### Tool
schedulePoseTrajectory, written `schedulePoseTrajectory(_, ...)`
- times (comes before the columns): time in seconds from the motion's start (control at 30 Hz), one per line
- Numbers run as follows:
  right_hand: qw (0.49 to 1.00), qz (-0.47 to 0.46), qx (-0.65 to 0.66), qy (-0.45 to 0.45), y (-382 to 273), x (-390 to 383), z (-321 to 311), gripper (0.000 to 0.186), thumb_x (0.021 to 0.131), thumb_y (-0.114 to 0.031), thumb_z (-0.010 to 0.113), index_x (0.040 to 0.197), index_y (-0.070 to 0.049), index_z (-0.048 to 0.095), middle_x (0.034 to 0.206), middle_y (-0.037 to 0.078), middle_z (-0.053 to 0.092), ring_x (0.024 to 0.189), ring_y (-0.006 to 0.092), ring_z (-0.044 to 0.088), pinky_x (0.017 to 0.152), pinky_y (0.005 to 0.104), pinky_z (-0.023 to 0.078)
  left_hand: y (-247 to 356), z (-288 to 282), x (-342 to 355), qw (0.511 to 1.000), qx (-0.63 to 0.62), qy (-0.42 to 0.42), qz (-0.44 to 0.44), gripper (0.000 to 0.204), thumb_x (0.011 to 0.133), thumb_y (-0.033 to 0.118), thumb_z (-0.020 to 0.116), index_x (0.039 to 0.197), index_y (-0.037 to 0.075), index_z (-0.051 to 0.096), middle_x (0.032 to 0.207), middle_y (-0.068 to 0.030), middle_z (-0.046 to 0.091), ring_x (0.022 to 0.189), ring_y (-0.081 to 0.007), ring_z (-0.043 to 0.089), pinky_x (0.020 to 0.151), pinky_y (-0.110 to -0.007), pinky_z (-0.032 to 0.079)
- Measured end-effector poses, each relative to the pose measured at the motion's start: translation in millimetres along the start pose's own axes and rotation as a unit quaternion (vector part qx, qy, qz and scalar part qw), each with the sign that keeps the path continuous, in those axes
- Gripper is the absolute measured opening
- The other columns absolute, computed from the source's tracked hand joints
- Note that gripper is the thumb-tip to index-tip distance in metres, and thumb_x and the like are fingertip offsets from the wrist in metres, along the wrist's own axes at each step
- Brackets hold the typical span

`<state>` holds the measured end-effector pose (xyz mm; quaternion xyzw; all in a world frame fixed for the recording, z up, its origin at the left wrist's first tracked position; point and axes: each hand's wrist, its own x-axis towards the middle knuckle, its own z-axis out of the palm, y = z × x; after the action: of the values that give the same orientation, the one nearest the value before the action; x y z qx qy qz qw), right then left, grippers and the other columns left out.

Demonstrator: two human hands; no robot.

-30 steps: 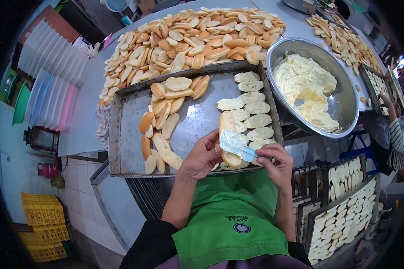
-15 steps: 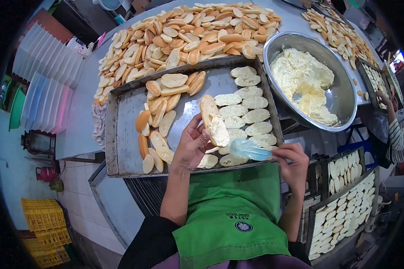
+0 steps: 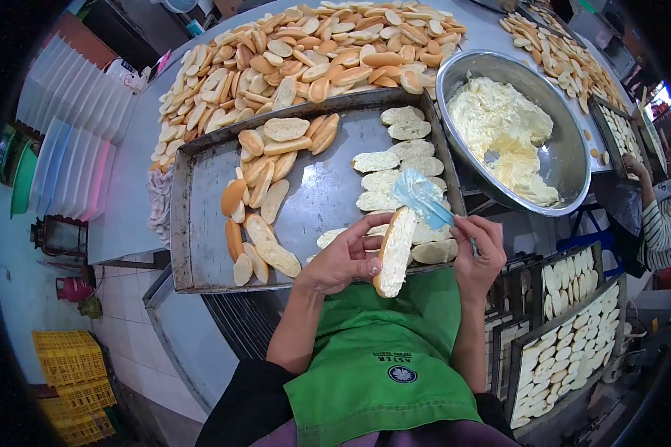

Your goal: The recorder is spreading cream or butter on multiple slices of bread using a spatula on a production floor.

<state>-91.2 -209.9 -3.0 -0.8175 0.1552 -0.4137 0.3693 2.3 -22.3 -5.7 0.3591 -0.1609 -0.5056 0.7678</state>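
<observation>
My left hand holds a long slice of bread by its crust, over the front edge of a dark-rimmed metal tray. Pale cream coats its cut face from end to end. In my right hand is a light blue plastic spatula, its broad blade smeared with cream just above the slice's far end. Cream-coated slices lie in rows at the tray's right side, partly hidden by the spatula. Plain bread slices are heaped toward the tray's left.
A steel bowl of cream stands right of the tray. Behind it spreads a large pile of bread slices. Trays of coated slices lean at the lower right. Another person's arm reaches to a tray at the far right.
The held slice has come nearer to me and right, and the cream, lumped before, now covers its face. The spatula has risen to the slice's far end, blade turned more upward.
</observation>
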Motion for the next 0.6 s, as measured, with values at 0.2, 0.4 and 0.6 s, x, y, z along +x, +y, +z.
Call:
schedulePoseTrajectory(0.2, 0.991, 0.099, 0.088, -0.025, 10, -4, -15, 0.015, 0.07, 0.004, 0.062, 0.084, -0.001, 0.065, 0.079, 0.005, 0.059, 0.071, 0.0133, 0.053, 0.06, 0.0235, 0.042, 0, -4, 2, 0.999, -0.017, -0.036, 0.027, 0.083, 0.066, 0.019, 0.074, 0.13, 0.002, 0.025, 0.116, -0.0125, 0.049, 0.102, -0.0177, 0.052, 0.088, -0.031, 0.043)
schedulePoseTrajectory(0.4, 0.896, 0.288, 0.188, -0.283, -12, 1, -62, 0.011, 0.073, -0.004, 0.062, 0.083, 0.001, 0.065, 0.065, 0.005, 0.06, 0.058, 0.0109, 0.053, 0.055, 0.0202, 0.04, 12, -14, -3, 0.997, 0.02, 0.052, 0.057, 0.075, 0.067, 0.019, 0.073, 0.128, 0.003, 0.032, 0.113, -0.0109, 0.051, 0.101, -0.0172, 0.051, 0.085, -0.029, 0.044)
schedulePoseTrajectory(0.6, 0.905, 0.248, 0.181, -0.295, -6, 0, -55, 0.01, 0.073, -0.007, 0.063, 0.079, 0.0, 0.066, 0.064, 0.007, 0.061, 0.058, 0.0094, 0.054, 0.055, 0.0217, 0.04, 11, -14, -4, 0.994, 0.062, 0.063, 0.057, 0.071, 0.069, 0.018, 0.071, 0.127, 0.004, 0.035, 0.107, -0.0096, 0.053, 0.097, -0.0163, 0.051, 0.087, -0.028, 0.041)
